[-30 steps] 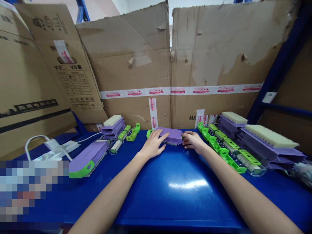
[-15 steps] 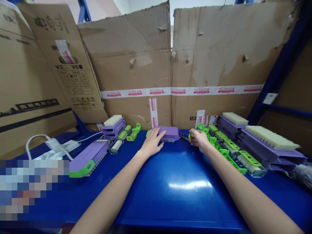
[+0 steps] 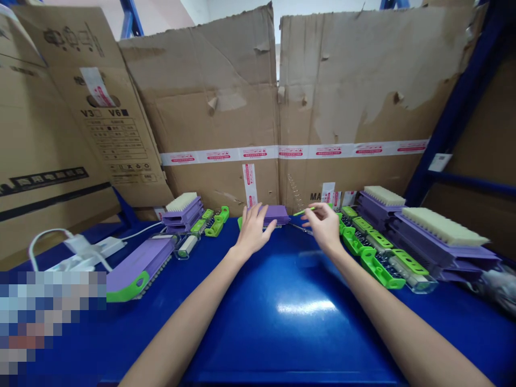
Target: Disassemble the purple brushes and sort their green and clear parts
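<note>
My left hand [image 3: 253, 228], fingers spread, rests over the left part of a purple plastic block [image 3: 276, 214] at the back of the table. A bit of green shows at the block's left end, and my hand hides much of the rest. My right hand [image 3: 323, 224] pinches a narrow green plastic piece [image 3: 305, 212], seen nearly edge-on, to the right of the block. Below those fingers lies a thin metal rod-like thing [image 3: 300, 229], whose kind I cannot make out. A faint, see-through coil-like row [image 3: 295, 192] shows against the cardboard.
On the right, green clips [image 3: 373, 263], clear cases [image 3: 419, 279] and purple blocks topped with cream bristle pads [image 3: 443, 224] stand in rows. A purple brush head with a green end [image 3: 139, 263] and a white power strip [image 3: 91, 253] lie left. Cardboard [image 3: 209, 129] walls the back.
My right hand has risen slightly and turned, and the green piece now points left from its fingertips. My left hand stays over the purple block. The whole view has shifted a little.
</note>
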Demonstrator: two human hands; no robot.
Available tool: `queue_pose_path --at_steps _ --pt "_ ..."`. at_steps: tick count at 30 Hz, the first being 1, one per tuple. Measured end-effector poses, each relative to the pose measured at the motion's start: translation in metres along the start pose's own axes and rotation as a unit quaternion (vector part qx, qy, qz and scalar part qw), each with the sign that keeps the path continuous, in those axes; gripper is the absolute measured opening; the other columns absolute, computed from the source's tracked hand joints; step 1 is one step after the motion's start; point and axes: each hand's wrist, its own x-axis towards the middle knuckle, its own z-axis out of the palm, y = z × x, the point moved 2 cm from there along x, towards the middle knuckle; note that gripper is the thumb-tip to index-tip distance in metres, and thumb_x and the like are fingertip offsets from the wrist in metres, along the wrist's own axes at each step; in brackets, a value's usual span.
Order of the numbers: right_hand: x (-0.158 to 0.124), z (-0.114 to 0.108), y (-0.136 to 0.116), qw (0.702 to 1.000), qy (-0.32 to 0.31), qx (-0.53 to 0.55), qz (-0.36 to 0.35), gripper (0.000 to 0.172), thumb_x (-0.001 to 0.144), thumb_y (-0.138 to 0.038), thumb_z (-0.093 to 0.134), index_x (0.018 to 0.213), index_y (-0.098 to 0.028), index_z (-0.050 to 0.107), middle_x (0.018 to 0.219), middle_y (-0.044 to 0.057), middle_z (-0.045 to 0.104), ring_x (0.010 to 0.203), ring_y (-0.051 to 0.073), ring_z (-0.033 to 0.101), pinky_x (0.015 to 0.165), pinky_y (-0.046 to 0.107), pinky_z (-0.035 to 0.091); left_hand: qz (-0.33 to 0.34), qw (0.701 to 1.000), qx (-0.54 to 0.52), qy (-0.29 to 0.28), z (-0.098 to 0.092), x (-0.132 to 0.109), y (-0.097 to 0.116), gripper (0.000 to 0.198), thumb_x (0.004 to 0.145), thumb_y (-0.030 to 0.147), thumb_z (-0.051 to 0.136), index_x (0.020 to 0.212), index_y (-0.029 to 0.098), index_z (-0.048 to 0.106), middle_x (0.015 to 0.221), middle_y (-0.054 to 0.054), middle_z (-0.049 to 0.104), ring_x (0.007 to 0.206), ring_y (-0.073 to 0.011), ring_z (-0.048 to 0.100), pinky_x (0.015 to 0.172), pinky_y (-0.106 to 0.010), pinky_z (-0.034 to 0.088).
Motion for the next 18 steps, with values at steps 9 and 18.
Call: queue_pose_path --at_steps 9,18 --pt "-0.028 0.032 0.010 0.986 -0.162 -0.047 -0.001 0.039 0.076 -0.034 0.059 0.112 -0.019 0.055 0.096 0.007 0.069 0.089 0.019 0.065 0.078 0.033 0.052 -0.177 0.861 -0.477 -0.022 0.014 -0.005 0.019 0.038 0.082 0.037 0.056 0.113 0.014 0.053 0.088 -0.008 0.069 0.078 -0.0169 0.066 0.078 -0.033 0.052" --pt "-0.022 0.027 0.002 0.990 -0.131 -0.050 0.013 0.063 0.072 -0.047 0.063 0.125 -0.016 0.048 0.093 0.007 0.065 0.081 0.017 0.061 0.066 0.027 0.052 -0.099 0.969 -0.223 -0.025 -0.013 -0.008 0.009 0.022 0.076 0.032 0.063 0.091 0.016 0.067 0.085 -0.006 0.065 0.074 -0.0159 0.060 0.072 -0.031 0.050"
